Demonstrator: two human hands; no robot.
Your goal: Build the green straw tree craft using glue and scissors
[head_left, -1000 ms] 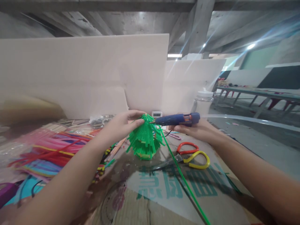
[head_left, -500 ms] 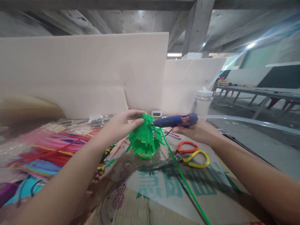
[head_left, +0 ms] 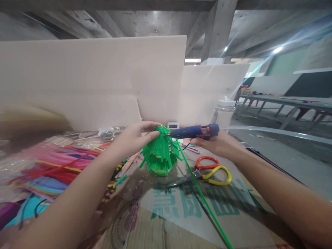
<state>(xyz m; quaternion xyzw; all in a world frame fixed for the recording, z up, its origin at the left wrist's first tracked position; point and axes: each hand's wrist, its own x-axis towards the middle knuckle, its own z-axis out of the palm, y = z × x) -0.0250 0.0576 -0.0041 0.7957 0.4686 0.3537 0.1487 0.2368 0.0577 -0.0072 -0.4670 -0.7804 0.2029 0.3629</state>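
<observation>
A small green tree of pipe-cleaner pieces (head_left: 160, 155) stands upright on the cardboard. My left hand (head_left: 141, 136) grips it near its top, thumb in front and fingers behind. My right hand (head_left: 214, 140) is closed around a blue hot glue gun (head_left: 193, 131), whose nozzle points left at the tree's upper part; whether it touches cannot be made out. A long green pipe cleaner (head_left: 201, 193) runs from beside the tree toward the front edge. Scissors with red and yellow handles (head_left: 217, 175) lie to the right of the tree.
Bundles of coloured pipe cleaners (head_left: 59, 166) lie at the left. At the back are a small white digital device (head_left: 173, 125) and a clear bottle (head_left: 224, 112) with a white lid. Pale boards (head_left: 103, 76) stand behind. The cardboard (head_left: 181, 228) carries green lettering.
The glue gun in my right hand has shifted very slightly, its nozzle a little higher against the tree. My left hand and the tree stay in place.
</observation>
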